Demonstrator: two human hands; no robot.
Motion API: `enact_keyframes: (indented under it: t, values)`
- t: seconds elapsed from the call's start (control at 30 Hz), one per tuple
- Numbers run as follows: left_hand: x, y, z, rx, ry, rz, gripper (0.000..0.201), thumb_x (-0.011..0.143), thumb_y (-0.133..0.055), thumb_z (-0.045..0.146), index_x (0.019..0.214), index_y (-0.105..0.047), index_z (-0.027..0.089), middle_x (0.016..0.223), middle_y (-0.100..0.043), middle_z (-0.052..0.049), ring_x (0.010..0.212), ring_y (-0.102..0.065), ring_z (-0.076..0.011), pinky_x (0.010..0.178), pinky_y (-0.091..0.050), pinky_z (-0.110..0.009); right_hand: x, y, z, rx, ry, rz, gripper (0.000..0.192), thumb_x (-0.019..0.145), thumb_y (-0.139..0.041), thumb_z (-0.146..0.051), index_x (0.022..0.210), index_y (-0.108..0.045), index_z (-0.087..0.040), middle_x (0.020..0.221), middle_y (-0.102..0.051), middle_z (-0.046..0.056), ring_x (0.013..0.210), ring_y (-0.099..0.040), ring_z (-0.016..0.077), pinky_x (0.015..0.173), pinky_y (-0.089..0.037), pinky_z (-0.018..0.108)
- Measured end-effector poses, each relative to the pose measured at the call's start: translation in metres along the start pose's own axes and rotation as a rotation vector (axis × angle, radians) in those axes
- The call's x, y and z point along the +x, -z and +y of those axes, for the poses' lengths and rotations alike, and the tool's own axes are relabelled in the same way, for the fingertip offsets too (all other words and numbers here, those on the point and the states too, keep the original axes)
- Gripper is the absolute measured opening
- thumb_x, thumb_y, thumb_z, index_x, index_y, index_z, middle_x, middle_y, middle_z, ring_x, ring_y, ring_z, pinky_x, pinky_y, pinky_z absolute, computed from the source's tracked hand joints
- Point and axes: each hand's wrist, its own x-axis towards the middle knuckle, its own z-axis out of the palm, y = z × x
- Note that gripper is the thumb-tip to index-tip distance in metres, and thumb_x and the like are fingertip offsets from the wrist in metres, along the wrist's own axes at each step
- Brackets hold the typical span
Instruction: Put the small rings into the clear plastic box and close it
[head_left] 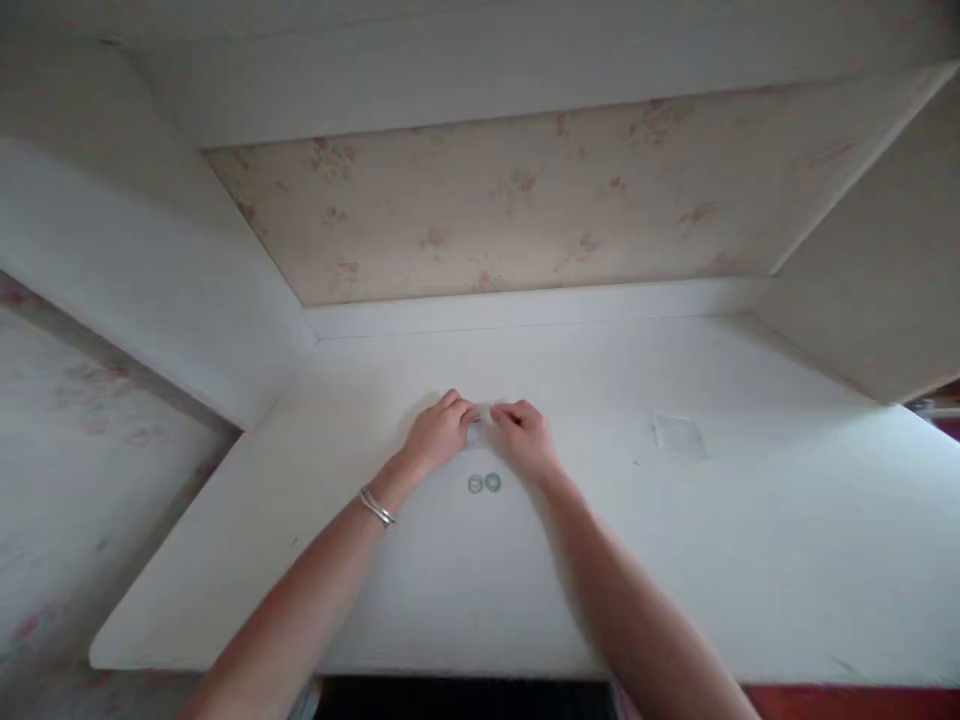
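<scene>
Both my hands are close together over the white desktop [420, 620], fingers pinched. My left hand [441, 430], with a silver bracelet on the wrist, grips the edge of a small clear plastic bag [474, 436]. Just to the right, my right hand [525, 438] pinches at the top of the same pale, see-through piece. What lies between the fingertips is blurred. Nearer to me on the surface are two small greenish-grey rings side by side, a left ring [475, 484] and a right ring [492, 482].
Farther right, a flat clear plastic square [679, 437], apparently another bag, lies on the desktop. White side panels [210, 310] and a floral-papered back wall [517, 210] enclose the surface. A dark shape [465, 700] sits at the front edge.
</scene>
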Motion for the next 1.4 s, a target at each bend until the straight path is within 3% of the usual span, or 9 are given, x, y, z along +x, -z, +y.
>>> enact_keyframes:
  t: [0.2, 0.5, 0.67, 0.93, 1.2, 1.4]
  values:
    - [-0.034, 0.009, 0.001, -0.207, 0.014, 0.083, 0.025, 0.093, -0.037, 0.032, 0.093, -0.059, 0.020, 0.092, -0.056, -0.003, 0.078, -0.056, -0.0127, 0.072, -0.045, -0.024, 0.000, 0.002, 0.000, -0.001, 0.011, 0.001, 0.027, 0.081, -0.051, -0.039, 0.082, -0.073, -0.023, 0.075, -0.060, 0.001, 0.070, -0.055, 0.0126, 0.067, -0.040, 0.025]
    - [-0.081, -0.017, -0.010, -0.426, -0.012, 0.009, 0.021, 0.091, -0.043, 0.030, 0.091, -0.062, 0.020, 0.088, -0.057, -0.003, 0.073, -0.055, -0.0112, 0.067, -0.046, -0.023, 0.001, -0.011, 0.013, -0.017, 0.015, 0.030, 0.030, 0.080, -0.052, -0.043, 0.082, -0.073, -0.022, 0.073, -0.058, 0.001, 0.067, -0.054, 0.0123, 0.063, -0.039, 0.024]
    - [-0.085, -0.016, -0.008, -0.286, -0.113, -0.064, 0.018, 0.089, -0.046, 0.028, 0.095, -0.062, 0.022, 0.094, -0.058, -0.002, 0.078, -0.057, -0.0122, 0.074, -0.047, -0.025, 0.001, -0.014, 0.013, -0.020, 0.015, 0.044, 0.029, 0.079, -0.053, -0.044, 0.080, -0.072, -0.022, 0.074, -0.059, 0.001, 0.068, -0.054, 0.0126, 0.064, -0.039, 0.024]
    - [-0.086, -0.018, -0.007, -0.140, -0.168, -0.066, 0.020, 0.089, -0.047, 0.032, 0.096, -0.063, 0.023, 0.092, -0.057, -0.002, 0.075, -0.056, -0.0120, 0.072, -0.046, -0.026, 0.001, -0.015, 0.013, -0.049, 0.019, 0.031, 0.029, 0.079, -0.053, -0.044, 0.081, -0.072, -0.022, 0.073, -0.060, 0.000, 0.068, -0.054, 0.0129, 0.063, -0.039, 0.024]
    - [-0.087, -0.018, -0.006, -0.148, -0.197, -0.064, 0.022, 0.090, -0.045, 0.030, 0.088, -0.066, 0.022, 0.088, -0.056, -0.001, 0.073, -0.055, -0.0110, 0.069, -0.045, -0.026, 0.000, -0.015, 0.012, -0.061, 0.037, 0.004, 0.030, 0.080, -0.052, -0.044, 0.081, -0.072, -0.022, 0.074, -0.060, 0.001, 0.069, -0.054, 0.0131, 0.065, -0.039, 0.024]
    - [-0.087, -0.018, -0.006, -0.283, -0.167, -0.031, 0.022, 0.091, -0.045, 0.028, 0.089, -0.066, 0.021, 0.086, -0.056, -0.002, 0.075, -0.055, -0.0108, 0.070, -0.045, -0.024, -0.005, -0.011, 0.009, -0.078, 0.060, -0.009, 0.030, 0.081, -0.052, -0.043, 0.082, -0.072, -0.021, 0.073, -0.059, 0.001, 0.067, -0.054, 0.0123, 0.062, -0.039, 0.023]
